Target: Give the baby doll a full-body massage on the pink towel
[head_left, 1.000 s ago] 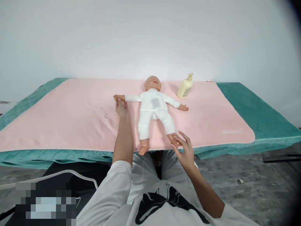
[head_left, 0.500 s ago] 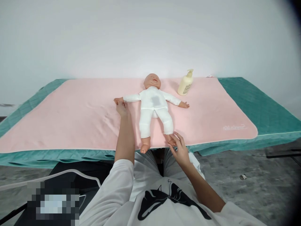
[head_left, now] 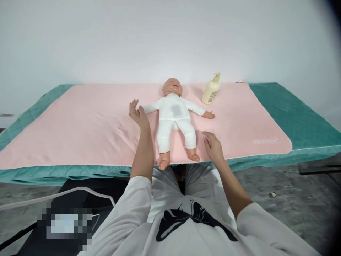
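A baby doll (head_left: 174,110) in a white suit lies face up on a pink mat (head_left: 80,135), its feet toward me and its arms spread. My left hand (head_left: 138,113) is raised over the doll's hand on the left, which it mostly hides; its fingers are apart and hold nothing. Whether it touches the doll, I cannot tell. To the right of the doll's legs is my right hand (head_left: 214,147), clear of the doll, with bent, loosely parted fingers and nothing in them.
A cream pump bottle (head_left: 211,90) stands on the mat right of the doll's head. Green padded cloth (head_left: 295,117) covers the table under the mat. A pale wall rises behind. At lower left are a black surface (head_left: 106,185) and a pale cable (head_left: 80,188).
My left hand has lifted off the doll's hand and opened. My right hand has left the doll's foot and moved up and to the right. The doll keeps its pose.
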Demonstrator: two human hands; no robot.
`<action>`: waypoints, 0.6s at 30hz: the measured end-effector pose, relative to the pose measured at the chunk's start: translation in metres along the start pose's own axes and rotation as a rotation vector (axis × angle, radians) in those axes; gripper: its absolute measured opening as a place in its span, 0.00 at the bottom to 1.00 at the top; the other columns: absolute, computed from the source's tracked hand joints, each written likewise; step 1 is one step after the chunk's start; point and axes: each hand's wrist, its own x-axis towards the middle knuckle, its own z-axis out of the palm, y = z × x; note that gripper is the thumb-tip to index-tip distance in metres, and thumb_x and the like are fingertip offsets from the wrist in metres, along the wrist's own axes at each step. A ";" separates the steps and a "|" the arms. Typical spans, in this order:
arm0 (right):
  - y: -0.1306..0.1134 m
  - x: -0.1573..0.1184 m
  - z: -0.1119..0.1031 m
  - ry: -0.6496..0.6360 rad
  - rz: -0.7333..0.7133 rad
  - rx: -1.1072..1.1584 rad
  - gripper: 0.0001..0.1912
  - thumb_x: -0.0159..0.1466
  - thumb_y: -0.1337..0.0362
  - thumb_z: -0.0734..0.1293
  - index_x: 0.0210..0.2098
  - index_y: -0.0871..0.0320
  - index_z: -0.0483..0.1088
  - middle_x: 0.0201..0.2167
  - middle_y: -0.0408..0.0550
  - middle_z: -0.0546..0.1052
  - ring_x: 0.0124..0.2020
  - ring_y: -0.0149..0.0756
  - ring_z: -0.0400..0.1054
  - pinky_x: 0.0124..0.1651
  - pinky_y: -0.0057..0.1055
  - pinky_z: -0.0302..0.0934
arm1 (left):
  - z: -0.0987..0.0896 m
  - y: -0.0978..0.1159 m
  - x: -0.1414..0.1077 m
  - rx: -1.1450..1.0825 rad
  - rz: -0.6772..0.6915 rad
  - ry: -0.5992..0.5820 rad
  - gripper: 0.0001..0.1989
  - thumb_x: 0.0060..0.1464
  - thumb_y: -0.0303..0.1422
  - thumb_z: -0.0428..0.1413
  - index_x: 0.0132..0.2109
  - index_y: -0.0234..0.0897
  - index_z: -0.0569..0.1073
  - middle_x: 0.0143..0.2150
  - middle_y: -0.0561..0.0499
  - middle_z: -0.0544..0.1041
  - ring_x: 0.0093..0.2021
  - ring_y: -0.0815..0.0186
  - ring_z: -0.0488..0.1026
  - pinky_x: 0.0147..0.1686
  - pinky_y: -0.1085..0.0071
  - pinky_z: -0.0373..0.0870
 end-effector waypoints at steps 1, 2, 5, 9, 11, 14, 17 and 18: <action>0.008 0.012 0.006 -0.010 -0.001 -0.024 0.18 0.69 0.62 0.56 0.52 0.60 0.70 0.51 0.57 0.76 0.53 0.43 0.71 0.58 0.46 0.67 | 0.004 0.004 -0.002 0.034 0.063 -0.012 0.15 0.61 0.41 0.53 0.52 0.41 0.71 0.62 0.46 0.68 0.70 0.61 0.54 0.68 0.61 0.53; 0.015 0.023 0.012 -0.019 -0.002 -0.042 0.18 0.68 0.64 0.56 0.53 0.60 0.70 0.53 0.58 0.75 0.55 0.43 0.70 0.60 0.46 0.65 | 0.008 0.006 -0.004 0.056 0.113 -0.039 0.15 0.60 0.43 0.54 0.50 0.41 0.73 0.60 0.46 0.70 0.68 0.61 0.58 0.68 0.61 0.54; 0.028 0.055 0.037 -0.074 -0.004 -0.123 0.20 0.67 0.67 0.56 0.54 0.64 0.70 0.58 0.61 0.72 0.64 0.46 0.63 0.66 0.50 0.58 | 0.015 0.011 -0.009 0.061 0.173 -0.202 0.16 0.58 0.46 0.56 0.47 0.41 0.75 0.57 0.46 0.74 0.63 0.60 0.66 0.66 0.59 0.57; 0.029 0.091 0.064 -0.205 0.039 -0.208 0.25 0.64 0.72 0.58 0.60 0.72 0.64 0.64 0.68 0.65 0.68 0.51 0.56 0.69 0.53 0.51 | 0.019 0.014 -0.012 0.051 0.127 -0.412 0.20 0.54 0.49 0.59 0.48 0.43 0.76 0.59 0.45 0.72 0.64 0.57 0.66 0.64 0.55 0.61; 0.026 0.107 0.074 -0.229 0.057 -0.227 0.25 0.64 0.74 0.58 0.60 0.75 0.63 0.64 0.71 0.63 0.68 0.52 0.56 0.71 0.52 0.48 | 0.022 0.015 -0.014 0.057 0.085 -0.508 0.21 0.53 0.50 0.60 0.49 0.43 0.77 0.61 0.44 0.71 0.65 0.55 0.63 0.63 0.53 0.63; 0.021 0.125 0.085 -0.196 0.086 -0.165 0.22 0.66 0.72 0.58 0.58 0.76 0.65 0.63 0.73 0.65 0.67 0.51 0.58 0.69 0.51 0.48 | 0.026 0.014 -0.017 0.065 0.036 -0.605 0.22 0.52 0.49 0.61 0.50 0.44 0.77 0.64 0.43 0.68 0.69 0.53 0.58 0.63 0.49 0.61; 0.014 0.136 0.090 -0.131 0.069 -0.094 0.21 0.71 0.68 0.53 0.56 0.78 0.65 0.59 0.73 0.69 0.63 0.46 0.62 0.65 0.51 0.53 | 0.029 0.009 -0.018 0.070 0.034 -0.684 0.22 0.51 0.49 0.62 0.51 0.45 0.77 0.65 0.45 0.67 0.71 0.54 0.54 0.67 0.48 0.54; 0.011 0.138 0.090 -0.118 0.060 -0.084 0.21 0.72 0.67 0.53 0.55 0.77 0.65 0.58 0.70 0.70 0.62 0.45 0.64 0.64 0.51 0.54 | 0.030 0.007 -0.018 0.072 0.040 -0.706 0.23 0.51 0.49 0.62 0.51 0.45 0.77 0.66 0.45 0.66 0.71 0.54 0.53 0.68 0.47 0.52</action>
